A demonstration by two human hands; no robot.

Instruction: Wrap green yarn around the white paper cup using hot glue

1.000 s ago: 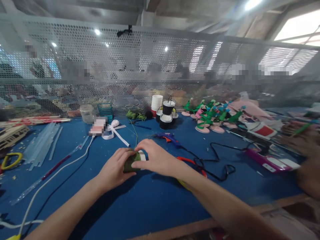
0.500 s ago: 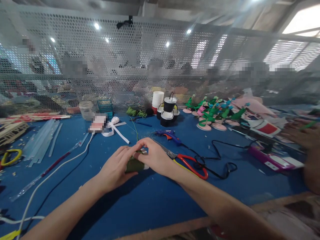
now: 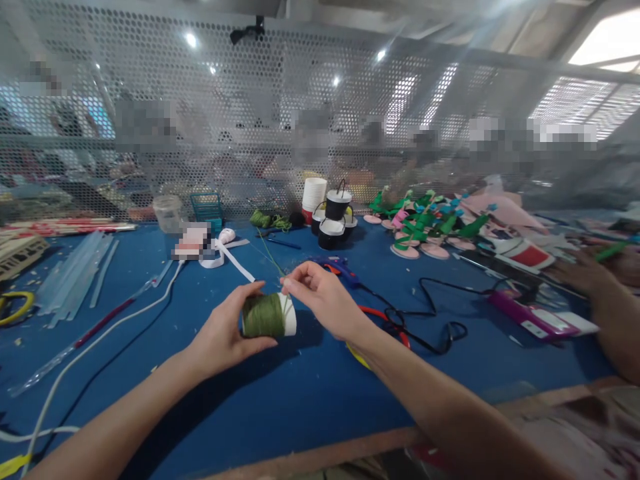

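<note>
My left hand [image 3: 219,332] is wrapped round the closed end of a white paper cup [image 3: 291,315] lying on its side above the blue table. Olive-green yarn [image 3: 263,316] covers most of the cup, leaving a white band bare at the right. With thumb and fingertips pinched, my right hand [image 3: 325,298] holds the loose yarn strand [image 3: 271,253] just above that band. The strand stretches back toward green yarn bundles [image 3: 281,222]. Under my right forearm lie scissors [image 3: 360,357], mostly hidden, with red and yellow showing on the handles.
Behind my right hand lies a blue glue gun [image 3: 347,275] with a black cord. Small black buckets [image 3: 331,235] and stacked white cups [image 3: 315,194] stand near the mesh partition. Green craft plants [image 3: 417,230] are right; clear glue sticks [image 3: 80,273] left. Another person's hand [image 3: 583,270] is far right.
My hands have moved apart, exposing the yarn-wound cup. My right hand has shifted slightly right and up with the strand, and its forearm covers more of the scissors.
</note>
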